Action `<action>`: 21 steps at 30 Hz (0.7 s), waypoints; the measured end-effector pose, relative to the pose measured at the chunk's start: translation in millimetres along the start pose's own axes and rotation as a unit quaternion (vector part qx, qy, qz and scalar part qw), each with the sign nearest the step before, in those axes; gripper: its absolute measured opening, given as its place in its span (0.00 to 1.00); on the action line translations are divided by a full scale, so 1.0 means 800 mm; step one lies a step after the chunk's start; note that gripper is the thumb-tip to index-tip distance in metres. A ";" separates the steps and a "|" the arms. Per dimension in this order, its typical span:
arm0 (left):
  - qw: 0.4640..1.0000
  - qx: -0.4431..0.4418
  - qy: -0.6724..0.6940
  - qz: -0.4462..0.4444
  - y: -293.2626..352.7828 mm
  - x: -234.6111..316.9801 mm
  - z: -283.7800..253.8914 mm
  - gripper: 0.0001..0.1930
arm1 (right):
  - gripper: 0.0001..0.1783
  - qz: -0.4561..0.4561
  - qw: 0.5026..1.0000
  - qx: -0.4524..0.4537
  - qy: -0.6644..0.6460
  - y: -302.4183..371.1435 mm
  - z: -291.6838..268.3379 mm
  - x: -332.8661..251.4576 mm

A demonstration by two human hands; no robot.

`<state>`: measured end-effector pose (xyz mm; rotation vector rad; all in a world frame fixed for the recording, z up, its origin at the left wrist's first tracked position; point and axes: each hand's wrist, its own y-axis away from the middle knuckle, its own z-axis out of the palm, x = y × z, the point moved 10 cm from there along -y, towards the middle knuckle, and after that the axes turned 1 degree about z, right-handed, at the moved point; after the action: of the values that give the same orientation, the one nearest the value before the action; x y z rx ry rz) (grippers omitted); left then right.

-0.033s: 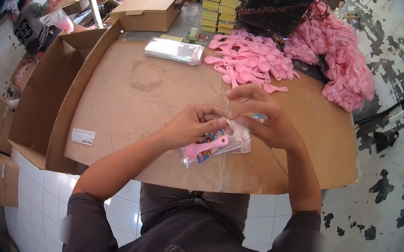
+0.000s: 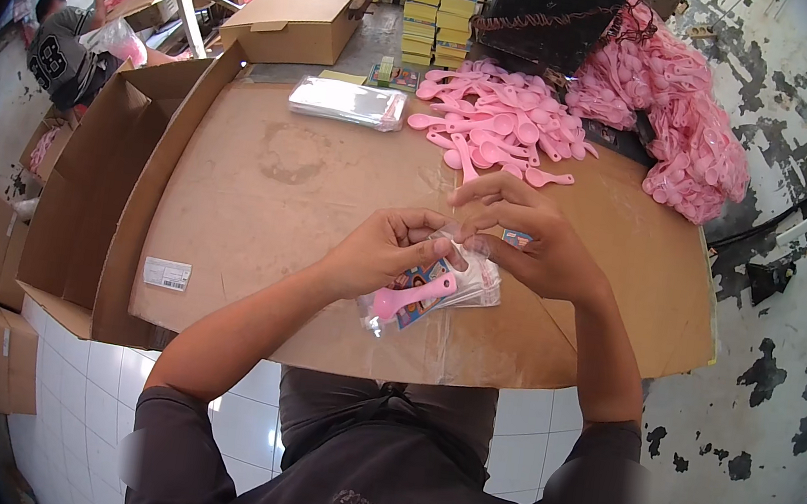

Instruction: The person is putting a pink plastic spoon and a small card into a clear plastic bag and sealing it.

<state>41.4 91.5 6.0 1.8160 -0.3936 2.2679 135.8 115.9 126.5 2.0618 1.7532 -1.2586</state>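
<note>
My left hand point(image 2: 394, 244) pinches the upper end of a clear plastic bag point(image 2: 369, 326) between thumb and forefinger. Inside the bag lie a pink scoop point(image 2: 412, 296) and a colourful printed card point(image 2: 412, 279). My right hand point(image 2: 532, 236) meets the left at the bag's top edge, its thumb and forefinger closed on the thin film there, other fingers curled above. More clear bags point(image 2: 482, 288) lie on the cardboard under the hands. Beyond my right hand is a loose pile of pink scoops point(image 2: 505, 118). Part of another printed card point(image 2: 517, 238) shows behind the right fingers.
A stack of clear bags point(image 2: 346, 101) lies at the table's back, near bundled card stacks point(image 2: 439, 20). Large bags of pink scoops point(image 2: 695, 137) stand back right. An open carton point(image 2: 92, 204) borders the left side; a person point(image 2: 66, 49) sits beyond it.
The right fingers have shifted very slightly at the bag's top edge, and the film there has moved a little. Everything else stays in place.
</note>
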 end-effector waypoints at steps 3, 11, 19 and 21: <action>0.993 0.032 0.048 0.098 0.001 0.032 -0.002 0.27 | 0.03 -0.056 0.993 0.082 0.058 -0.007 -0.043 -0.046; 0.928 0.083 -0.260 0.254 0.022 0.106 0.019 0.29 | 0.06 -0.001 0.962 0.083 0.260 -0.018 -0.050 -0.079; 0.973 0.102 -0.139 0.154 0.015 0.093 0.011 0.20 | 0.10 0.037 0.975 0.085 0.200 -0.016 -0.032 -0.057; 0.975 0.116 -0.133 0.138 0.014 0.098 0.014 0.19 | 0.10 -0.051 0.939 0.233 0.246 -0.006 -0.048 -0.075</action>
<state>30.5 76.6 83.9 2.3288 -0.4670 2.3325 152.2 96.2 192.6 2.7878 1.9117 -1.3820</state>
